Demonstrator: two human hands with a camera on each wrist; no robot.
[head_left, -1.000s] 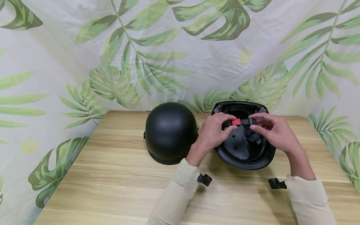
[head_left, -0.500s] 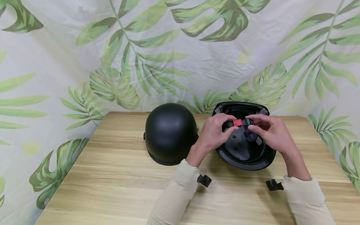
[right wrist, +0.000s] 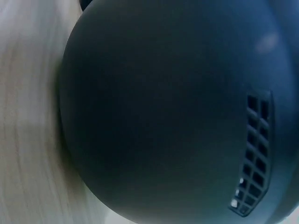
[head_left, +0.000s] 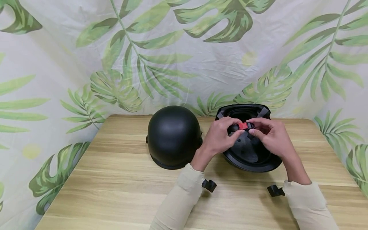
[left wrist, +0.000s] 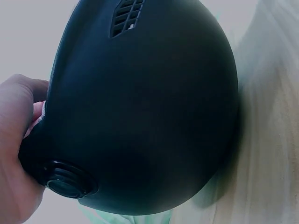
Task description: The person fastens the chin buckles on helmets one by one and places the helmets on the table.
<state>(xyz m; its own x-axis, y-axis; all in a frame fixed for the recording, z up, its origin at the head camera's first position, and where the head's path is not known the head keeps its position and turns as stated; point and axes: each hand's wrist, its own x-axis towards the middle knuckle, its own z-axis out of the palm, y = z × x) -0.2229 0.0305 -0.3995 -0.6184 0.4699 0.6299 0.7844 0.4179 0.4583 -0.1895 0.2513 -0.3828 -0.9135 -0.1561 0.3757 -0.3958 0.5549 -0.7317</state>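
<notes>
Over the upturned helmet (head_left: 253, 166), at approx. 2 o'clock from the table's centre, is the red & black buckle (head_left: 243, 126), held btwn both hands above the dark lining. L hand (head_left: 220, 135), at abt 8 o'clock from the buckle, has thumb & index fingers bent & only slightly apart, pinching its 9 o'clock end. R hand (head_left: 271, 135), at abt 4, has fingers likewise a little apart, pinching the black 3 o'clock end. Helmet rests on the table, hollow up; grey straps show inside its rim at approx. 10 & 1.

Wrist views: mostly the same helmet's black shell. L one has a vent grille (left wrist: 127, 17) at 12 & a round knob (left wrist: 65, 179) at 7, w/ part of the L hand by the rim at 9. R one has another vent grille (right wrist: 254, 154) at 4.

At 9 o'clock from the upturned helmet, just beside the L wrist: second helmet (head_left: 174, 137), black, dome up, knobs at its sides. Beige sleeves (head_left: 179, 198) come in from approx. 7 & 5, each w/ a small black clip (head_left: 209, 185) near the cuff. Wood-grain table (head_left: 115, 191) under all; leaf-print cloth (head_left: 164, 64) at 12, past the far edge.
</notes>
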